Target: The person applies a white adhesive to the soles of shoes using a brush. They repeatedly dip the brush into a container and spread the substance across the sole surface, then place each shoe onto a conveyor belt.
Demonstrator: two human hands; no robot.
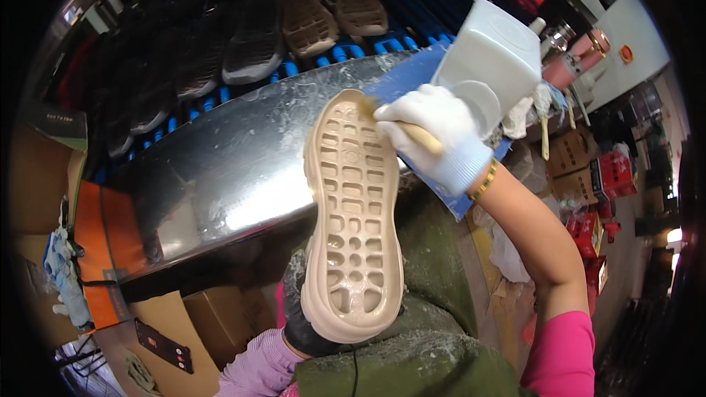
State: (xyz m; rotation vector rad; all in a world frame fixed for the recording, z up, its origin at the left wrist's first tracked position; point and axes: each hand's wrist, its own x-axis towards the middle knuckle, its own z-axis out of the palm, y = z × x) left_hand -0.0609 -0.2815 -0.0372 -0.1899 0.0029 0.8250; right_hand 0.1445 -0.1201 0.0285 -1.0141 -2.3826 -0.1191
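Observation:
A beige shoe sole [354,187] stands lengthwise in front of me, its recessed grid facing up and its surface glossy toward the heel. My left hand [303,322], in a dark glove, grips the heel end from the side and below; most of its fingers are hidden under the sole. In a white glove, my right hand [437,126] is closed around a brush [421,138] with a pale handle. The blurred bristles meet the rim of the sole at its far, toe end.
Beyond a shiny metal ledge [213,140], brown soles [309,18] and dark shoe parts lie on blue rollers. A white plastic container [496,51] stands on a blue sheet at right, near a pink bottle [577,59]. Cardboard and a phone [163,345] are lower left.

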